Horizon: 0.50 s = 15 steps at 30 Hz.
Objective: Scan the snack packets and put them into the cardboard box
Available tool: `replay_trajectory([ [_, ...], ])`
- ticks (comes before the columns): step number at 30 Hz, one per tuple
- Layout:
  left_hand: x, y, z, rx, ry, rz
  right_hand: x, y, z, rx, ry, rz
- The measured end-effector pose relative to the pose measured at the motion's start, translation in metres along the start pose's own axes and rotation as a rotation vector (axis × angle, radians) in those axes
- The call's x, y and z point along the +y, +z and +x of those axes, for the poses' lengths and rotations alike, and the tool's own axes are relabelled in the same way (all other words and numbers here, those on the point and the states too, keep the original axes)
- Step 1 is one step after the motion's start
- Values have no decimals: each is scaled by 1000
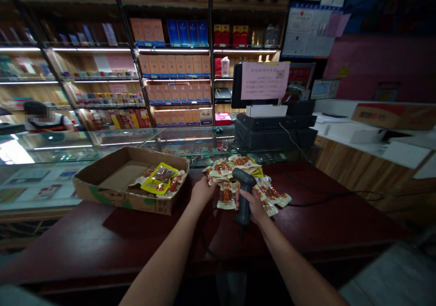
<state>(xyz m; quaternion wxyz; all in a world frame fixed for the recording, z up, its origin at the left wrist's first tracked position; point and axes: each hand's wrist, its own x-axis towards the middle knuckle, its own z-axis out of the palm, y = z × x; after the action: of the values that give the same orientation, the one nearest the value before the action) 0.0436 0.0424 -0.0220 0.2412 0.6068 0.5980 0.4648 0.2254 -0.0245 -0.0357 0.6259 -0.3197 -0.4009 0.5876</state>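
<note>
Head view: right hand (254, 206) wraps tightly round a black pistol-shaped barcode scanner (244, 181) above a heap of small orange-and-white plastic snack packets (226, 167) near the dark red wooden worktop's (323, 224) far edge. Left hand (201, 190) touches the heap's left side, its grip unclear. Scanning probably goes best with one packet held flat, code upward.

Lit shelves (175, 83) stand behind a glass counter (136, 137) and a till (275, 133) bearing a pink notice (265, 80)
</note>
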Motion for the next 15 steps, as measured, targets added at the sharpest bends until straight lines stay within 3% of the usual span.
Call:
replay_trajectory([
  [3,-8,31,-9,-111,-98,144,8,-17,-6,73,1,4],
  [6,-16,46,-13,-210,-101,245,14,-24,-7,116,17,-9],
  [10,-28,42,-11,-245,-83,200,14,-23,-9,88,34,-54],
  [15,-38,21,-5,-275,-136,-270,13,-21,-11,67,47,-39],
])
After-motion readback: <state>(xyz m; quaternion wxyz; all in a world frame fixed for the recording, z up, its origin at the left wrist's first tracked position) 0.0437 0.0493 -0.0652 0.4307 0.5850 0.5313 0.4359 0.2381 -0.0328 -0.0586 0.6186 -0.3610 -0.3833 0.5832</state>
